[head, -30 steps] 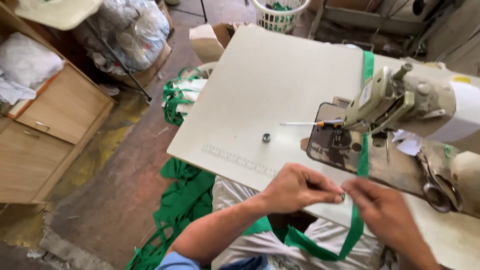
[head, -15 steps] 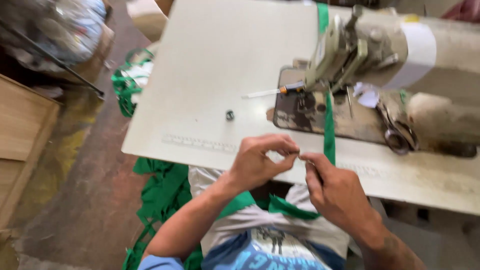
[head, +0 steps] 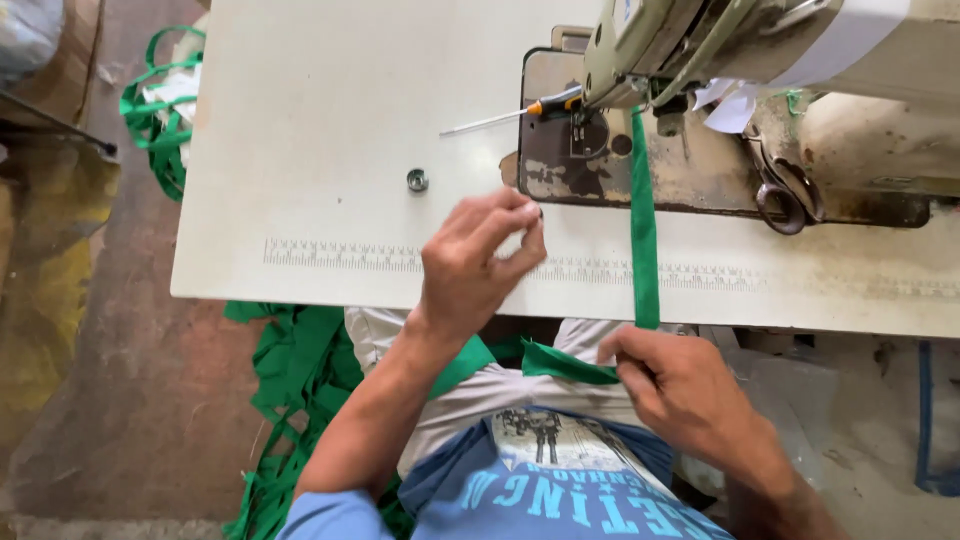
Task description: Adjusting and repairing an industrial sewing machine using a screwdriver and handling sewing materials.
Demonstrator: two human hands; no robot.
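Left hand (head: pixel 480 260) now off green strip (head: pixel 643 220), fingers loosely curled; right hand (head: pixel 680 385) pinching strip, lengthwise toward sewing machine (head: pixel 760 40).

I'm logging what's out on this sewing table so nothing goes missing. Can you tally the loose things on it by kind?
Green fabric strip: 1
Screwdriver: 1
Scissors: 1
Small metal bobbin: 1
Total: 4

The right hand holds the strip's lower end; the left hand hovers over the table.
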